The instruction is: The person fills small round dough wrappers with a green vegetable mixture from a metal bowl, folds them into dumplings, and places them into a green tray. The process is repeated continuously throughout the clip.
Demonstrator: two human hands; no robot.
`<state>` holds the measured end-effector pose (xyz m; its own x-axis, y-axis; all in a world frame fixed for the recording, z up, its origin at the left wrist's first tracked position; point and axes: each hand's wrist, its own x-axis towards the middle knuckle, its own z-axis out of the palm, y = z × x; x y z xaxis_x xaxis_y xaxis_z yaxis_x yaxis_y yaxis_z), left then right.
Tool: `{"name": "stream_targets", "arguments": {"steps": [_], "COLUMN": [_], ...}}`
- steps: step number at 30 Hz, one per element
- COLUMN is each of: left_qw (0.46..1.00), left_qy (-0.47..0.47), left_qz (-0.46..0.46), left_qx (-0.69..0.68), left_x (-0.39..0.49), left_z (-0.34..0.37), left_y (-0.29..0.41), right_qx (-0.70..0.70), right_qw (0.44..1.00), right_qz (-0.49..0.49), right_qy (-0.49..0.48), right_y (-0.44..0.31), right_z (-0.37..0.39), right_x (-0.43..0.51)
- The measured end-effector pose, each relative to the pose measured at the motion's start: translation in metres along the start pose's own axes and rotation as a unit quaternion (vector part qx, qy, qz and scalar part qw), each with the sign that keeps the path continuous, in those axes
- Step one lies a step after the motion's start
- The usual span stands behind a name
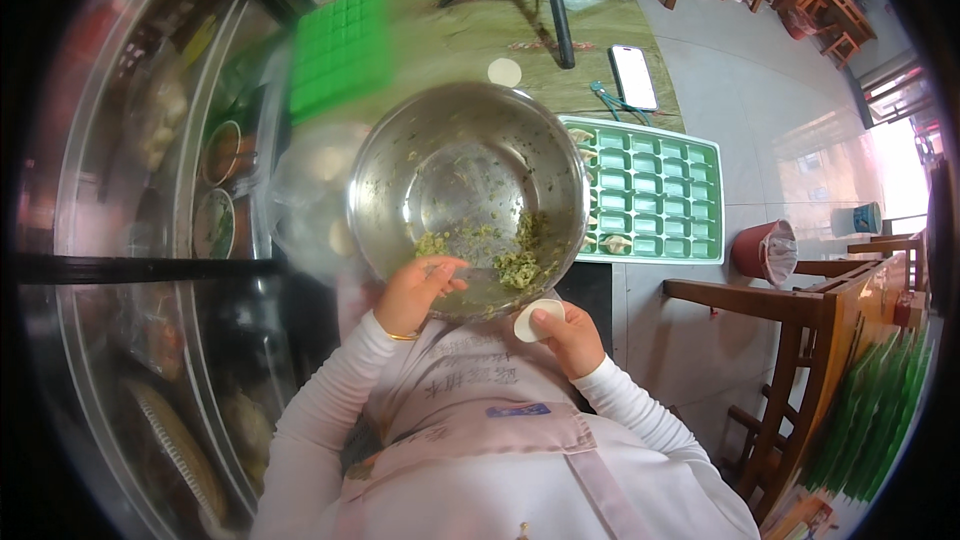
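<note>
A large stainless steel bowl point(457, 101) stands before me, with clumps of chopped green and pale filling point(517, 270) low on its near side. My left hand point(424, 292) is over the bowl's near left rim, thumb and fingers close together; whether a thin utensil is between them is unclear. My right hand point(574, 337) pinches a round dough wrapper point(540, 320) just outside the near right rim. Another round wrapper point(505, 73) lies on the table beyond the bowl. Right of the bowl, a green compartment tray point(675, 195) holds several folded dumplings point(616, 244), mostly along its left side.
A green plastic tray point(341, 49) is at the far left. Behind the bowl are black stand legs point(559, 15), a phone point(634, 79) and a teal cord point(615, 101). A clear plastic bag point(311, 195) lies left. Wooden furniture point(780, 300) and a red bin point(754, 251) are at right.
</note>
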<state>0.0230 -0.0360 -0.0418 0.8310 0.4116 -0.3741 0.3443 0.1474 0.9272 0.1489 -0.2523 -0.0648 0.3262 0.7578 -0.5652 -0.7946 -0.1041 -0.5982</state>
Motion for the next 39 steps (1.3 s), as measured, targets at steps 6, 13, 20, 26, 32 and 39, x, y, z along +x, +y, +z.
{"name": "stream_targets", "arguments": {"steps": [6,13,20,26,32,39], "left_qw": [0.992,0.961,0.77,0.772,0.746,0.761], "left_qy": [0.032,0.123,0.124,0.151,0.087,0.198], "left_qz": [0.009,0.221,0.418,0.421,0.442,0.378], "left_qx": [-0.125,0.116,0.465,0.452,0.491,0.489], "left_x": [0.003,-0.032,-0.056,-0.062,-0.058,-0.054], "left_z": [-0.002,0.009,0.035,0.026,0.04,0.017], "left_y": [0.019,0.051,0.047,0.049,0.053,0.048], "right_qx": [0.012,0.179,0.257,0.245,0.251,0.218], "right_qw": [0.998,0.976,0.955,0.958,0.955,0.965], "right_qz": [-0.057,-0.124,-0.123,-0.128,-0.136,-0.133], "right_qy": [0.03,-0.02,-0.077,-0.076,-0.077,-0.054], "right_y": [-0.032,-0.053,-0.058,-0.057,-0.058,-0.059], "right_z": [0.002,0.041,0.076,0.078,0.075,0.065], "right_x": [-0.021,0.018,0.038,0.038,0.04,0.033]}}
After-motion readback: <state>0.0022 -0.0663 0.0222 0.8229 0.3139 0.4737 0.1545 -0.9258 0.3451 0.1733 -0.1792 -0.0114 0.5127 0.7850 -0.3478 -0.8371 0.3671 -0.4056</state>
